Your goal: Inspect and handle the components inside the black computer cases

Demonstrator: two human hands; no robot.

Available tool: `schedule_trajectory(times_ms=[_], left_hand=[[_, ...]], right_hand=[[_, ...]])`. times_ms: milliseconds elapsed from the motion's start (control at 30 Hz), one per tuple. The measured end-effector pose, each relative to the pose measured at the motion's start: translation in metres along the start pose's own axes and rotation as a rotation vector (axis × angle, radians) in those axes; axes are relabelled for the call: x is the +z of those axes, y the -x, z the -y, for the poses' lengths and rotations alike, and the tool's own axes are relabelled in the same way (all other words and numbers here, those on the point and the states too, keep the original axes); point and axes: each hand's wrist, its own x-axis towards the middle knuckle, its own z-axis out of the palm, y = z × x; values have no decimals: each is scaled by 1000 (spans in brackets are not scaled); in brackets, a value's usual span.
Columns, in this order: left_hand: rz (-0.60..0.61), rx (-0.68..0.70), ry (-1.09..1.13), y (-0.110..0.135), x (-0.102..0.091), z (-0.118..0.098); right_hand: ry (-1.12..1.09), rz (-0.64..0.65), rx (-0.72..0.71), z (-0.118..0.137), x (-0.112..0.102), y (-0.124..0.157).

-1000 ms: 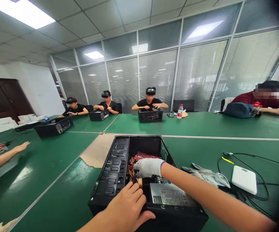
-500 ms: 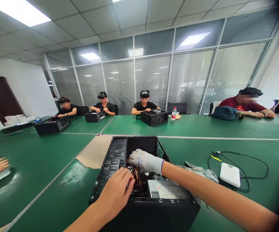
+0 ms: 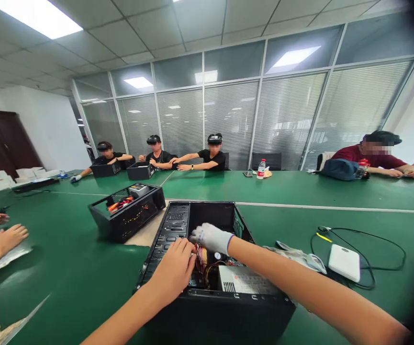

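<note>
Fingers of my bare left hand (image 3: 173, 274) curl onto the wire bundle (image 3: 202, 256) inside the open computer case (image 3: 167, 237) on the green table (image 3: 66, 268). My gloved right hand (image 3: 212, 238) bends over the same wires. I cannot tell whether either hand grips.

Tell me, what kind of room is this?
Probably an office meeting room used as a workshop: a long green table, glass walls with blinds, and seated people with open computer cases, like the near case the left hand and right hand reach into.

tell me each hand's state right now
Left hand: curled at the cables, grip cannot be told.
Right hand: gloved, inside the computer case, grip cannot be told.
</note>
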Motion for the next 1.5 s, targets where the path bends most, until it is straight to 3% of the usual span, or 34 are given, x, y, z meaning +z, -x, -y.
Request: schedule_trajectory(times_ms=[133,233,333,400,533,633,733,833,1000,1133,1233,1400,1500], left_hand=[[-37,-29,-38,3,-2,1],[6,-39,-95,0,-3,-1],[83,-72,-134,-15,-1,-6],[124,-105,-34,-31,4,-10],[275,-88,417,-65,22,-16],[313,-96,441,-73,30,-17],[289,-147,354,-66,31,-17],[268,-107,238,-55,29,-21],[234,57,-72,-48,29,-31],[229,15,-21,-49,33,-27],[245,-77,88,-53,35,-17],[275,-127,250,-59,31,1],[284,-81,242,-60,22,-2]], right_hand=[[63,-28,-132,16,18,-28],[99,-145,-221,1,12,-19],[190,-328,-337,-26,-10,15],[262,-392,-341,-37,-28,45],[316,-380,-222,-39,-50,98],[228,-371,-97,-40,-47,122],[59,-250,86,-45,-42,134],[-140,40,198,-46,-54,134],[-452,481,266,-49,-92,113],[-490,639,190,-50,-92,100],[-344,500,160,-43,-80,103],[93,-158,103,-31,-59,111],[42,-315,103,-29,-38,120]])
